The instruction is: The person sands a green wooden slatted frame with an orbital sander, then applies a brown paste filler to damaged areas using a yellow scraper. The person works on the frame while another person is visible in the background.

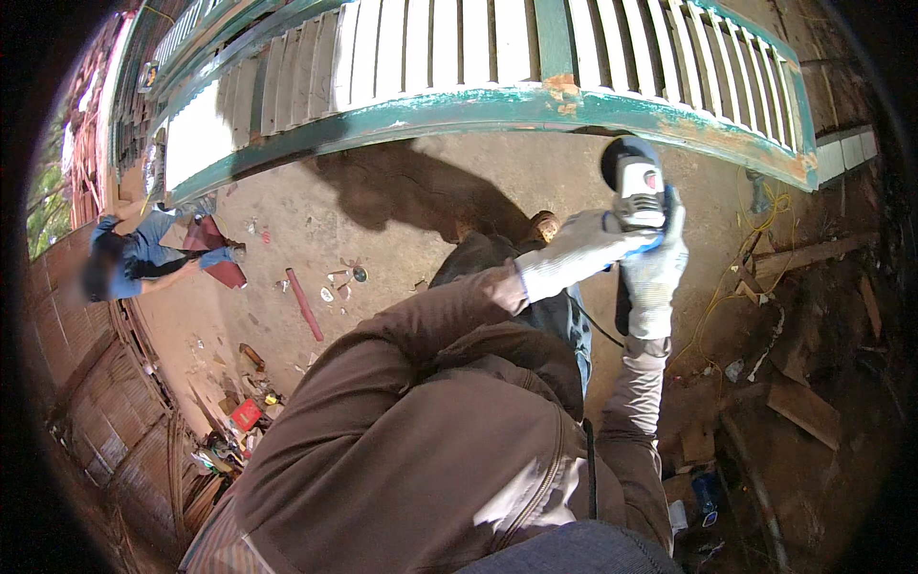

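Note:
An angle grinder (639, 189) with a light grey head and a dark disc (625, 153) is held out in front of me in both hands. My left hand (572, 253), in a whitish work glove, reaches across and closes on the grinder near its head. My right hand (654, 287), gloved the same way, is wrapped round the body from the right side. Just beyond the disc runs the chipped green rail (660, 117) of a long slatted wooden panel (469, 43) with white slats. Whether disc and rail touch, I cannot tell.
At the left, another person (143, 253) in blue sits low beside a dark red object (212, 253). A red tube (304, 304) and scraps lie on the floor. Mixed litter (246, 414) is heaped lower left. A yellow cord (760, 234) and wooden boards (803, 413) lie on the right.

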The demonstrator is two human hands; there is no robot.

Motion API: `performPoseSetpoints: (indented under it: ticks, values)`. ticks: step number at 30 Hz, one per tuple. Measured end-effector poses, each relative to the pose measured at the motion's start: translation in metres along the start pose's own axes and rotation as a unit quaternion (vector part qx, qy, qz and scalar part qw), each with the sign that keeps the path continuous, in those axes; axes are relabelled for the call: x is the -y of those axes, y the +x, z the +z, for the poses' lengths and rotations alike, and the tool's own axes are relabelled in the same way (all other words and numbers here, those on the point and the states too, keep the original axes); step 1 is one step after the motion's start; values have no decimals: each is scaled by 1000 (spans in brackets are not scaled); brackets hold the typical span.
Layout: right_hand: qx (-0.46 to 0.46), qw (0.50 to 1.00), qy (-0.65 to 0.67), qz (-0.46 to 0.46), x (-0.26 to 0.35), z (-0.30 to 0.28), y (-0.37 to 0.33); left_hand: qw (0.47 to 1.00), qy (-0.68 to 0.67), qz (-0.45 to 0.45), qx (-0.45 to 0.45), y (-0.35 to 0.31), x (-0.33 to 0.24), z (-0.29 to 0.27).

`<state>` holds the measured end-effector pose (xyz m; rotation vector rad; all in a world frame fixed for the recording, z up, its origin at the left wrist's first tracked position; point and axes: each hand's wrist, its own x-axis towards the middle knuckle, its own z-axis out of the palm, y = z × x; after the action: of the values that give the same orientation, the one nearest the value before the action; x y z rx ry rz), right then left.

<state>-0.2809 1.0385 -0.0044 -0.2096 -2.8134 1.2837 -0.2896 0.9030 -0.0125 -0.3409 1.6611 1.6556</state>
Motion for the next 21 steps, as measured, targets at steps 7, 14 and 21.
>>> performPoseSetpoints:
  ticks: [7,14,21]
  values:
    - [128,989,-48,-63,33,64,-21,971,-199,37,-127,-46,57,-50]
    - [22,995,-20,-97,4,65,-18,974,-183,89,-96,-17,64,-34]
    - [-60,995,83,18,-35,42,-22,994,84,64,-34,8,38,-8]
